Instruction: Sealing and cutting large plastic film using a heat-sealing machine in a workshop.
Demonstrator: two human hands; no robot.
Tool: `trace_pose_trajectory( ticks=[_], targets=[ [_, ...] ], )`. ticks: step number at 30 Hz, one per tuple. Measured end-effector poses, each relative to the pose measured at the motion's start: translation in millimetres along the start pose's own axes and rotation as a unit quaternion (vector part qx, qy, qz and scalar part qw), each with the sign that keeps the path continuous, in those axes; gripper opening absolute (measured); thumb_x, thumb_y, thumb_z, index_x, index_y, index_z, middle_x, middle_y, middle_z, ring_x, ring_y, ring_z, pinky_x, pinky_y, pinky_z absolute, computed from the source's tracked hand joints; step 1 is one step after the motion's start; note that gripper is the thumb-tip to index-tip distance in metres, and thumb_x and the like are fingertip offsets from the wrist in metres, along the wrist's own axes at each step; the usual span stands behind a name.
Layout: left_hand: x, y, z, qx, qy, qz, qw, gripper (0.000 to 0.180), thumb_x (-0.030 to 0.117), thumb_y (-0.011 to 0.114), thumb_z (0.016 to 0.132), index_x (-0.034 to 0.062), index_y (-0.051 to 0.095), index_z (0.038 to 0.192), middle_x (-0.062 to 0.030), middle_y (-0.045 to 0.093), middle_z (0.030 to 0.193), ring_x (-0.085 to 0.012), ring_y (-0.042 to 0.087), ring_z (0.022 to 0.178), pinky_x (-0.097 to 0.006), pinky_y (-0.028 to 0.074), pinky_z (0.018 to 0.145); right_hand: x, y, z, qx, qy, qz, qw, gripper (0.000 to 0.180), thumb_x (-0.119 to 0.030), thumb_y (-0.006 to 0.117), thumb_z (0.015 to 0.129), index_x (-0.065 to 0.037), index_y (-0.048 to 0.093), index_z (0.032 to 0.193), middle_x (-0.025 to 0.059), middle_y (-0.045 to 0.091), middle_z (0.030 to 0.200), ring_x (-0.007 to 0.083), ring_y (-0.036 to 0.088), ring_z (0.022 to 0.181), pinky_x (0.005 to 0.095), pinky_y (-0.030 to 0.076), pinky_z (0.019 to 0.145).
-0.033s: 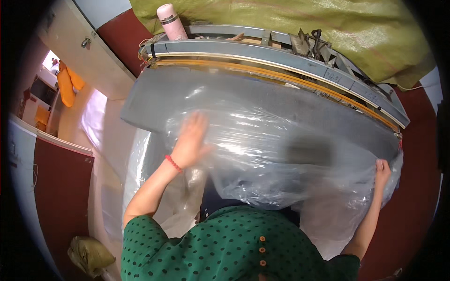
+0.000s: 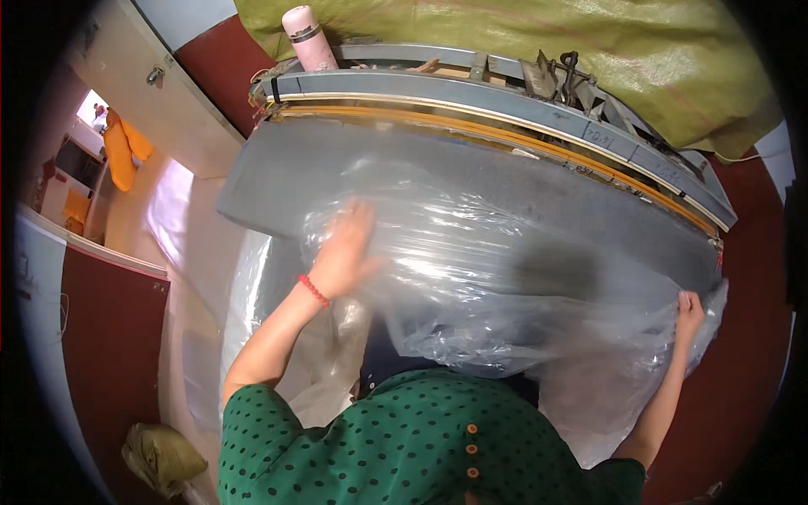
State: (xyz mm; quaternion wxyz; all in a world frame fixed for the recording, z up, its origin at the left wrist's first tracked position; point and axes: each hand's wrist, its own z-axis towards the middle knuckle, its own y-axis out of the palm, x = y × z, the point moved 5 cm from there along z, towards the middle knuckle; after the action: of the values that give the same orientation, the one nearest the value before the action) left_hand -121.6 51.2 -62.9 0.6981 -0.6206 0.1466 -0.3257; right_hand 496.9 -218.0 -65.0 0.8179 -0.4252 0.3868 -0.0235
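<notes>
loosely, clear plastic film (image 2: 454, 240) drapes the grey surface (image 2: 282, 172); the right hand (image 2: 690, 311) pinches its edge, the left hand (image 2: 341, 252), blurred, spreads unclenched over it. beyond runs a metal rail (image 2: 379, 84), pink bottle (image 2: 310, 44) near its left end.

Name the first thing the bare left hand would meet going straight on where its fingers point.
Passing over clear, shiny plastic film and a flat grey surface, the left hand would probably first meet the long, thin orange strip; hand height is unclear.
</notes>
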Motion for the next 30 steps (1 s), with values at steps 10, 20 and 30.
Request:
trace_pose_trajectory(
  ticks=[10, 20, 30],
  targets=[
    [-62.4, 1.1, 74.4, 0.022, 0.092, 0.044, 0.995, 0.074, 0.040, 0.056, 0.078, -0.0020, 0.026, 0.130, -0.0200, 0.023, 0.136, -0.0340, 0.017, 0.128, -0.040, 0.020, 0.102, 5.0, -7.8, -7.2, 0.049, -0.015, -0.025, 0.998, 0.018, -0.016, 0.056, 0.082, 0.001, 0.051, 0.077, 0.0003, 0.043, 0.062, 0.0090, 0.038, 0.061, 0.0225, 0.036, 0.057],
    [-84.8, -53.7, 54.7, 0.243, -0.123, -0.038, 0.961, 0.025, 0.012, 0.059, 0.075, -0.0012, 0.056, 0.097, -0.0183, 0.056, 0.098, -0.0313, 0.051, 0.096, -0.037, 0.041, 0.084, 22.8, -13.6, -7.9, 0.055, -0.020, -0.013, 0.998, 0.018, -0.016, 0.055, 0.083, 0.001, 0.050, 0.077, -0.0001, 0.043, 0.063, 0.0084, 0.038, 0.063, 0.0220, 0.036, 0.058],
    [-64.0, -5.6, 63.5, 0.138, -0.018, 0.053, 0.989, 0.055, 0.025, 0.056, 0.080, -0.0070, 0.038, 0.121, -0.0232, 0.032, 0.130, -0.0358, 0.027, 0.123, -0.039, 0.026, 0.100, 13.8, -12.8, -7.9, 0.047, 0.003, -0.023, 0.999, 0.019, -0.016, 0.055, 0.083, 0.000, 0.049, 0.077, -0.0002, 0.043, 0.064, 0.0089, 0.038, 0.063, 0.0215, 0.036, 0.060]
  ],
)
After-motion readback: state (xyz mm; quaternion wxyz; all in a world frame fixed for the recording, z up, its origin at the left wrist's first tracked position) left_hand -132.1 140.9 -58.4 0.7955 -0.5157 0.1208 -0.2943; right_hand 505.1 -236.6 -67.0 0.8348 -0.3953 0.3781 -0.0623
